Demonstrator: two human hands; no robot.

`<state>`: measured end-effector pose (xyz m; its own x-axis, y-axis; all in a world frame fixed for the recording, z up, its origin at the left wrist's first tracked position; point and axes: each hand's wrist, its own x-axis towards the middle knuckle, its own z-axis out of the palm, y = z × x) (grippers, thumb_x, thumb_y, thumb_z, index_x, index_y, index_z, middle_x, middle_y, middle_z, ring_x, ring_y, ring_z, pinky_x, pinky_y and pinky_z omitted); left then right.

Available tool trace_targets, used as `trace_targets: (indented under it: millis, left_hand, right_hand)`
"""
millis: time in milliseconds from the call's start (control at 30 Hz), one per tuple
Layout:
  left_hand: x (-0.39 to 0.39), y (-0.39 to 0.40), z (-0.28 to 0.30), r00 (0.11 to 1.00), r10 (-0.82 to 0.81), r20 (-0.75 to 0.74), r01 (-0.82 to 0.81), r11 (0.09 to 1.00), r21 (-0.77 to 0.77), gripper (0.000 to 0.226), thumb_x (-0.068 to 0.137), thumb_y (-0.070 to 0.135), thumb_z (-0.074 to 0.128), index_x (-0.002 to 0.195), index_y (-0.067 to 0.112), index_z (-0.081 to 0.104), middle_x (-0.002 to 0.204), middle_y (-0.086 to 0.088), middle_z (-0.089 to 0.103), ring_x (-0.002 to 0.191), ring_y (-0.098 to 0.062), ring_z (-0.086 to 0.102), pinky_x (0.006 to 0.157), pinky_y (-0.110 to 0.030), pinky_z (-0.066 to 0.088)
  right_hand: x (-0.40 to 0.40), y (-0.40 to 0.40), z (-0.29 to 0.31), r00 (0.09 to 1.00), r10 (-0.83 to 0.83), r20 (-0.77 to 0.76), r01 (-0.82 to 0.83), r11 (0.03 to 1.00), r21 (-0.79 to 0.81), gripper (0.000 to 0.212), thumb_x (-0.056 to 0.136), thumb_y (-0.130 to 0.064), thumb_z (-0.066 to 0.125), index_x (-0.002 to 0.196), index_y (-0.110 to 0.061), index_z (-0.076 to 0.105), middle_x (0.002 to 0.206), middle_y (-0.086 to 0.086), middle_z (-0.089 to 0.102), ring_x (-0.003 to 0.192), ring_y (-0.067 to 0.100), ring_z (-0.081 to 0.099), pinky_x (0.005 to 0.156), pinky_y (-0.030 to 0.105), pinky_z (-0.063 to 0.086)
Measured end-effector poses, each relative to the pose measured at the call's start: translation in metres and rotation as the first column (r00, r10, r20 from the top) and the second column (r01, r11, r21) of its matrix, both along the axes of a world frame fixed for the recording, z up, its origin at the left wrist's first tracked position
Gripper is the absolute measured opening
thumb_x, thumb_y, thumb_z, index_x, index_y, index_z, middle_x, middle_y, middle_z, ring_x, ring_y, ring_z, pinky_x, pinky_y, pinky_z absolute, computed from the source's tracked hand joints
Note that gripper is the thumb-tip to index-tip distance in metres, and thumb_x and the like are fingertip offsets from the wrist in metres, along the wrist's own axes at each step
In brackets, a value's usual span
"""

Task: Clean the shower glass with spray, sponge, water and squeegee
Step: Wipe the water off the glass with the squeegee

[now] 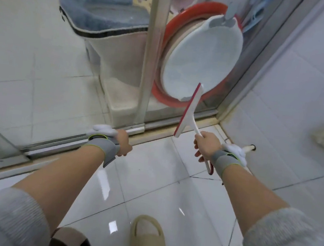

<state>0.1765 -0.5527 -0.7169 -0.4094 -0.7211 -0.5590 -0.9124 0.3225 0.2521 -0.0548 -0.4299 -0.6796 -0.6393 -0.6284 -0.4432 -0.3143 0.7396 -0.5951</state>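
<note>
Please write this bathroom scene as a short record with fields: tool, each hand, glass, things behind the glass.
tool: squeegee, white with a red blade, blade end up near the shower glass; contact cannot be told
right hand: right hand grips the squeegee handle
left hand: left hand low by the door track, fingers curled, any grip hidden
behind glass: white basin in front of a red basin; toilet with blue cover
floor: slipper on glossy tiles
</note>
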Motion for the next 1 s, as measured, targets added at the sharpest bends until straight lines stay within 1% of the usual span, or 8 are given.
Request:
trace_targets:
  millis: [133, 267, 400, 500, 667, 767, 833, 1000]
  left_hand:
    - [-0.032, 0.019, 0.011, 0.996, -0.088, -0.014, 0.088, 0.996, -0.015, 0.034, 0.085, 0.019, 0.050, 0.054, 0.018, 0.065, 0.046, 0.005, 0.056, 0.055, -0.020, 0.058, 0.071, -0.029, 0.058]
    - [-0.041, 0.029, 0.013, 0.987, -0.157, 0.039, 0.156, 0.987, 0.024, 0.031, 0.090, 0.021, 0.049, 0.073, 0.013, 0.073, 0.055, 0.004, 0.059, 0.062, -0.021, 0.059, 0.074, -0.030, 0.056]
    - [-0.045, 0.025, 0.008, 0.985, -0.170, 0.029, 0.171, 0.985, -0.004, 0.030, 0.089, 0.020, 0.049, 0.075, 0.012, 0.074, 0.057, 0.002, 0.060, 0.063, -0.021, 0.058, 0.074, -0.030, 0.055]
    - [-0.042, 0.021, 0.005, 0.987, -0.157, 0.041, 0.156, 0.988, 0.012, 0.030, 0.090, 0.020, 0.048, 0.076, 0.012, 0.073, 0.059, 0.002, 0.060, 0.061, -0.020, 0.057, 0.073, -0.029, 0.055]
    - [-0.023, -0.001, -0.001, 0.998, -0.045, 0.054, 0.045, 0.999, 0.008, 0.030, 0.088, 0.017, 0.048, 0.066, 0.015, 0.068, 0.050, 0.003, 0.056, 0.047, -0.014, 0.050, 0.057, -0.022, 0.048]
    - [0.004, -0.011, 0.006, 0.995, 0.037, 0.096, -0.045, 0.996, 0.083, 0.031, 0.088, 0.023, 0.049, 0.063, 0.018, 0.068, 0.054, 0.005, 0.059, 0.055, -0.017, 0.059, 0.067, -0.024, 0.054]
    - [0.033, -0.013, 0.025, 0.985, 0.086, 0.151, -0.106, 0.985, 0.137, 0.031, 0.087, 0.028, 0.049, 0.066, 0.019, 0.070, 0.058, 0.007, 0.063, 0.066, -0.018, 0.066, 0.073, -0.025, 0.056]
    - [0.106, -0.018, 0.086, 0.935, 0.292, 0.199, -0.328, 0.927, 0.181, 0.028, 0.079, 0.033, 0.051, 0.059, 0.021, 0.067, 0.057, 0.006, 0.067, 0.058, -0.017, 0.063, 0.070, -0.026, 0.058]
  right_hand:
    - [-0.004, 0.031, -0.006, 0.970, -0.042, -0.238, 0.027, 0.997, -0.066, 0.023, 0.100, -0.025, 0.034, 0.088, -0.010, 0.047, 0.082, 0.009, 0.054, 0.069, 0.032, 0.058, 0.062, 0.041, 0.052]
    - [-0.006, 0.059, -0.034, 0.986, -0.034, -0.161, 0.056, 0.990, 0.132, 0.022, 0.098, -0.010, 0.036, 0.076, -0.010, 0.040, 0.092, 0.018, 0.058, 0.074, 0.029, 0.056, 0.069, 0.032, 0.049]
    - [-0.008, 0.047, -0.033, 0.949, -0.001, -0.316, 0.047, 0.989, 0.137, 0.014, 0.102, -0.019, 0.033, 0.093, -0.013, 0.042, 0.103, 0.010, 0.053, 0.081, 0.029, 0.051, 0.069, 0.035, 0.036]
    - [-0.016, 0.040, -0.035, 0.970, 0.077, -0.229, 0.029, 0.904, 0.426, 0.018, 0.092, -0.012, 0.045, 0.103, -0.006, 0.059, 0.099, 0.009, 0.065, 0.093, 0.027, 0.062, 0.071, 0.033, 0.040]
    - [-0.001, -0.006, -0.043, 0.957, 0.270, -0.108, -0.215, 0.906, 0.364, 0.023, 0.090, -0.015, 0.048, 0.104, -0.003, 0.060, 0.104, 0.020, 0.061, 0.088, 0.034, 0.059, 0.073, 0.035, 0.045]
    - [0.009, -0.051, -0.066, 0.909, 0.415, -0.048, -0.329, 0.782, 0.530, 0.031, 0.072, -0.032, 0.044, 0.091, -0.012, 0.058, 0.110, 0.020, 0.062, 0.097, 0.040, 0.061, 0.087, 0.048, 0.048]
    - [0.041, -0.066, -0.038, 0.856, 0.516, 0.026, -0.441, 0.703, 0.558, 0.023, 0.079, -0.028, 0.045, 0.086, -0.009, 0.057, 0.107, 0.019, 0.063, 0.099, 0.039, 0.062, 0.090, 0.047, 0.049]
    - [0.110, -0.077, 0.047, 0.751, 0.641, 0.160, -0.606, 0.573, 0.552, 0.020, 0.090, -0.017, 0.047, 0.073, -0.007, 0.053, 0.085, 0.013, 0.067, 0.073, 0.026, 0.065, 0.064, 0.026, 0.047]
